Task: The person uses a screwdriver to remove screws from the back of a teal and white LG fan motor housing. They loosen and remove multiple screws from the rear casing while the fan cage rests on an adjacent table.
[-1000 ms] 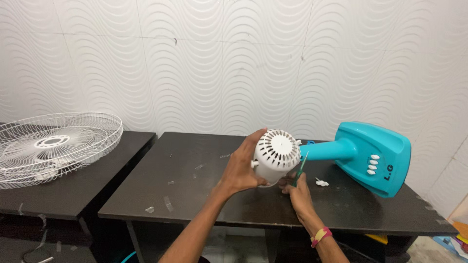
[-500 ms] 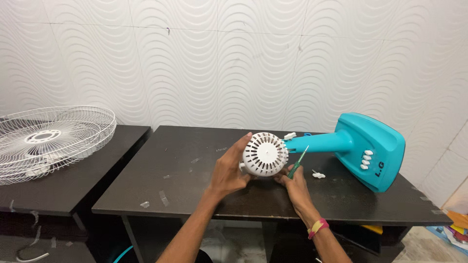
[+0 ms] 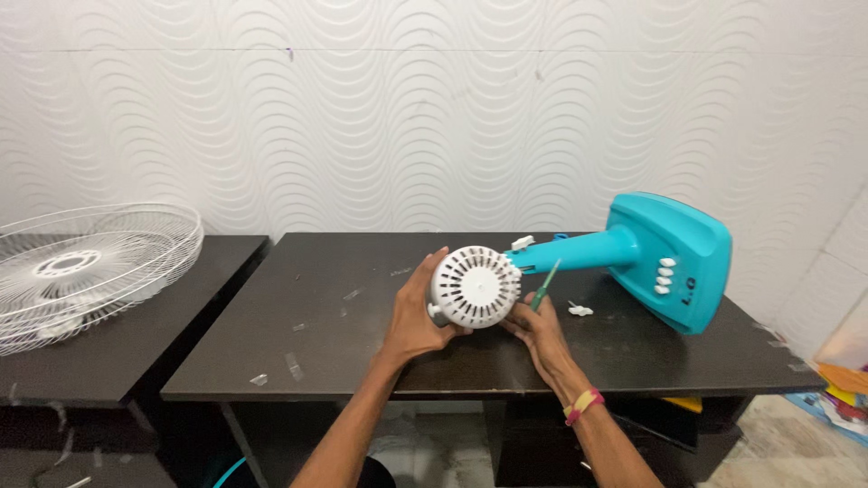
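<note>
A teal stand fan lies on its side on the black table (image 3: 344,361); its teal base (image 3: 674,258) with white buttons points right. The white slotted motor housing (image 3: 476,286) faces me at the table's middle. My left hand (image 3: 418,312) grips the housing's left side. My right hand (image 3: 535,327) is under its right side and holds a green-handled screwdriver (image 3: 545,285) that slants up beside the teal neck (image 3: 579,251).
A white wire fan guard (image 3: 86,271) rests on a second black table at the left. Small white parts (image 3: 579,310) lie on the table near the neck. A wavy white wall stands behind. Coloured items lie on the floor at the right.
The view has shifted, so the fan sits lower and more to the left in frame. Both hands keep their hold on the housing and screwdriver.
</note>
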